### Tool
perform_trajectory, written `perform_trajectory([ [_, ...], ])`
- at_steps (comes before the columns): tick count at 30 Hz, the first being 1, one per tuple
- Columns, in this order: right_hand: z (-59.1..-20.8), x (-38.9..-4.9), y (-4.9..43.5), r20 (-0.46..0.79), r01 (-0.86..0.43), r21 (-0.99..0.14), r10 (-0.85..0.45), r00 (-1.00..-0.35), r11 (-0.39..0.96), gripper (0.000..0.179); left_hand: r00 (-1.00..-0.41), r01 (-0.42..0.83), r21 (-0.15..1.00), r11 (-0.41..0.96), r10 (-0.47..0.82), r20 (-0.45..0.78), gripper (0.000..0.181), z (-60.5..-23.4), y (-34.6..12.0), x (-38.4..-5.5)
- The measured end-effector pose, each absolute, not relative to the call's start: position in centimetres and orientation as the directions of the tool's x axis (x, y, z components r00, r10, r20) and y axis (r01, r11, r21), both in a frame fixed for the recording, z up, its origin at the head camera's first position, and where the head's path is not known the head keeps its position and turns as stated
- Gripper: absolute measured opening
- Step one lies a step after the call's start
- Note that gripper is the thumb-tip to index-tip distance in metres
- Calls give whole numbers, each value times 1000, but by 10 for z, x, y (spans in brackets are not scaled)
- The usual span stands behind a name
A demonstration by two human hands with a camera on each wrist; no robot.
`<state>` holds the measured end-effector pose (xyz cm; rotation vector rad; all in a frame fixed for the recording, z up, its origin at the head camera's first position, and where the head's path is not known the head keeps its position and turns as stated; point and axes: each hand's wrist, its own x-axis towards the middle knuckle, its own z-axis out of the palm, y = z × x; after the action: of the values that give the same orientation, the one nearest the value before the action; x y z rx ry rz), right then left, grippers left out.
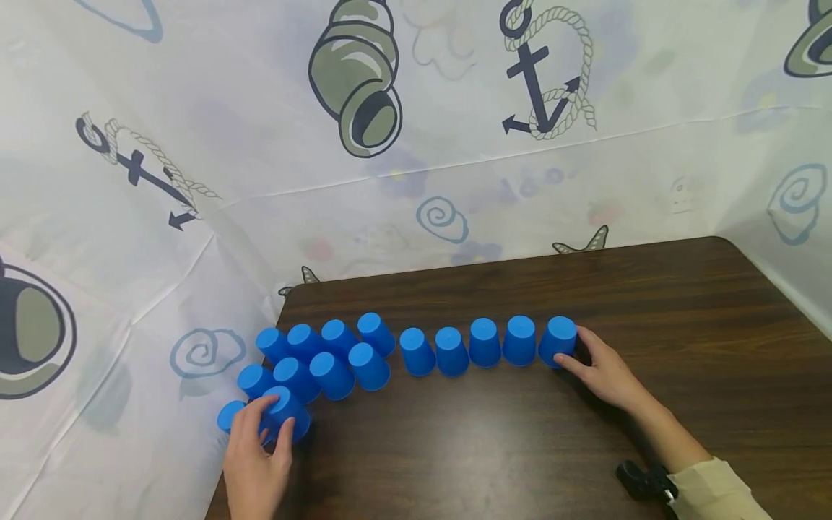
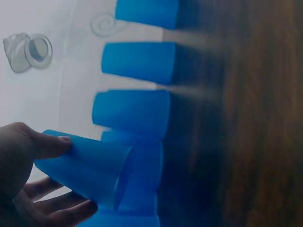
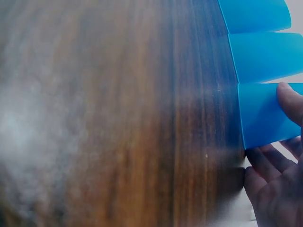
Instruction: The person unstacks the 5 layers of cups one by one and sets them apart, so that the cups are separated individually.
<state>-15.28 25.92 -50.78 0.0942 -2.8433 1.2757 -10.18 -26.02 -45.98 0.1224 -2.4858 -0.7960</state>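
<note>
You could pass freely over the near middle of the table (image 1: 481, 455), between your left hand (image 1: 256, 451) and your right hand (image 1: 606, 370), and along the table's far right side. Straight ahead, the row of upturned blue cups (image 1: 484, 345) bars you with slim gaps at most, while leftward the crowded cluster of cups (image 1: 333, 377) and patterned sheet (image 1: 149, 289) hem you in.

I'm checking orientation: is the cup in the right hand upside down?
Upside down: the cup shows its flat base on top, wider rim against the table.
</note>
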Motion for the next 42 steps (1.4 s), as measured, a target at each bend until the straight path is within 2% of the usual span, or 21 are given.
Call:
perform_trajectory([
  [4,-508,-153,259,49,-67,-745,-46,-998,664,74,-876,-2,545,839,-264,403,47,-467,-265,-105],
  [13,-508,-153,259,59,-77,-746,-49,-997,662,72,-895,-71,543,837,-293,335,47,-480,-270,-112],
  [42,-509,-152,260,84,-102,-749,-59,-995,655,69,-877,-112,555,824,-344,334,48,-475,-266,-111],
])
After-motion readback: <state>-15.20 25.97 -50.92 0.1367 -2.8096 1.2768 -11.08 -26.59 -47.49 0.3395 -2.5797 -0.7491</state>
